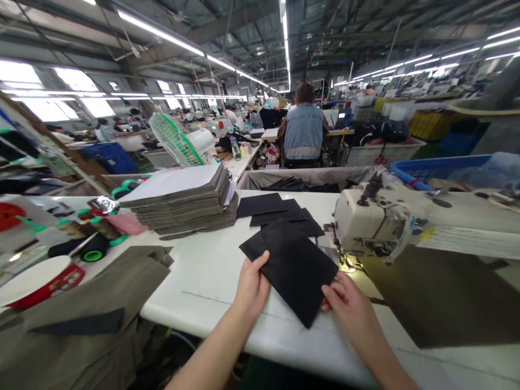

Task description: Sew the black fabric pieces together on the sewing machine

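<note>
A flat black fabric piece (294, 265), roughly rectangular, is held up at a slant over the white table. My left hand (254, 284) grips its left edge, thumb on top and the other fingers underneath. At its right corner, my right hand (345, 298) pinches the edge between thumb and fingers. Several more black fabric pieces (264, 205) lie overlapping on the table just behind it. To the right stands a sewing machine (365, 222), its lit needle area close to my right hand.
A tall stack of grey-brown fabric pieces (182, 203) stands at the back left. Thread spools (93, 246) and a red-and-white bowl (44, 281) sit at the left. Dark olive fabric (439, 303) lies under the machine arm. A person in a denim vest (304, 132) sits ahead, back turned.
</note>
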The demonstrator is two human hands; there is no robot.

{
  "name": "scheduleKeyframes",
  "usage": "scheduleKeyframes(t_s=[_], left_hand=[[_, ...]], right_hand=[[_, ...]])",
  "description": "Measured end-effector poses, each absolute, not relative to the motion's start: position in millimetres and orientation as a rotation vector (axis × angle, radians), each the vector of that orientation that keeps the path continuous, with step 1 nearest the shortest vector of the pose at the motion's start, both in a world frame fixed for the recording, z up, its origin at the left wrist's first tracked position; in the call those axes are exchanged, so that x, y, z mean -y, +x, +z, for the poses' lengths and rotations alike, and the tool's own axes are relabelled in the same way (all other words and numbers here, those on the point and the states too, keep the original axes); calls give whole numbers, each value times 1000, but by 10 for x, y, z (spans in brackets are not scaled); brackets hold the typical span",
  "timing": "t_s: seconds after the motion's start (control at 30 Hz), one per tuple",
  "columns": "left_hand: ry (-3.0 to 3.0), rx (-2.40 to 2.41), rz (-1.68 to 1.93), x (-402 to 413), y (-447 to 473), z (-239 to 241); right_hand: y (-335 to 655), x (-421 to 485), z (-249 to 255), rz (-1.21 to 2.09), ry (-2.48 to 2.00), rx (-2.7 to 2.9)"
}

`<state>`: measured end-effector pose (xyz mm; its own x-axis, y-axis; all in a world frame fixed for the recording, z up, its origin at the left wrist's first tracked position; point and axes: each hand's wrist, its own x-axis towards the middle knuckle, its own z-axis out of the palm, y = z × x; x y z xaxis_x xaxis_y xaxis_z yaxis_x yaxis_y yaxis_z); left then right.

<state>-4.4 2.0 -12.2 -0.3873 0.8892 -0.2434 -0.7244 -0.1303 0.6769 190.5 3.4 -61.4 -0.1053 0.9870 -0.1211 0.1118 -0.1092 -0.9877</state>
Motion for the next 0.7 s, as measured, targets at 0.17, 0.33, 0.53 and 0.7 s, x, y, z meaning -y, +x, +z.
scheduleKeyframes(t_s=[0.17,0.33,0.53,0.7], left_hand=[[312,-893,1776,-13,-53,-133],[477,-1016,1974,-63,-198,91],[1567,-1462,1670,-353,-370,408],[2130,-2072,429,-546,-392,37]], right_hand=[[1890,-88,-679,1313,-1343,1247],[1933,-44,-676,1330,-1289,1152],[1913,27,-534,1281,-1231,1113],[1992,103,-626,1243,-1243,1157]])
